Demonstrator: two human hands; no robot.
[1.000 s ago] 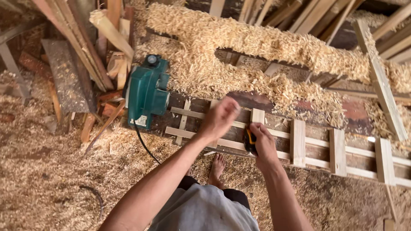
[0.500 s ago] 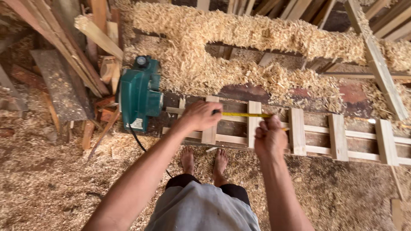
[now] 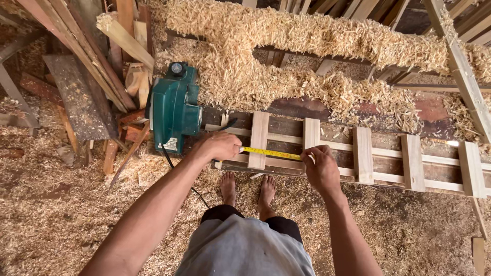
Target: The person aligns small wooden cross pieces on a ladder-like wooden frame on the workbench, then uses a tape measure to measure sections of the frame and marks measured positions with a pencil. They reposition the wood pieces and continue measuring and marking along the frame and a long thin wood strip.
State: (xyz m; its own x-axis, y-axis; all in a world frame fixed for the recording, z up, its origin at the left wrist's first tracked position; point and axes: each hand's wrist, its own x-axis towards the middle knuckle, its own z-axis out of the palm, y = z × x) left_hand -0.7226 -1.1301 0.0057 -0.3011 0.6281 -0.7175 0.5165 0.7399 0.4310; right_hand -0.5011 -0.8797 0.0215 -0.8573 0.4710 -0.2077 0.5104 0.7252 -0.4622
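Both hands are pinching a yellow tape (image 3: 271,153) — stretched across the frame's (image 3: 388,161) left end. The left hand (image 3: 221,145) is gripping one end, the right hand (image 3: 319,166) the other — planer (image 3: 175,108) just beside.

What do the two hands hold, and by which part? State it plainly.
A yellow tape measure is stretched across the slatted wooden frame. The left hand grips one end, the right hand pinches the other. Whether a case sits inside either hand cannot be told.

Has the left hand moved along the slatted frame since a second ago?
Yes. The left hand has shifted left along the wooden frame, toward the green power tool, with yellow tape now stretched to the right hand.
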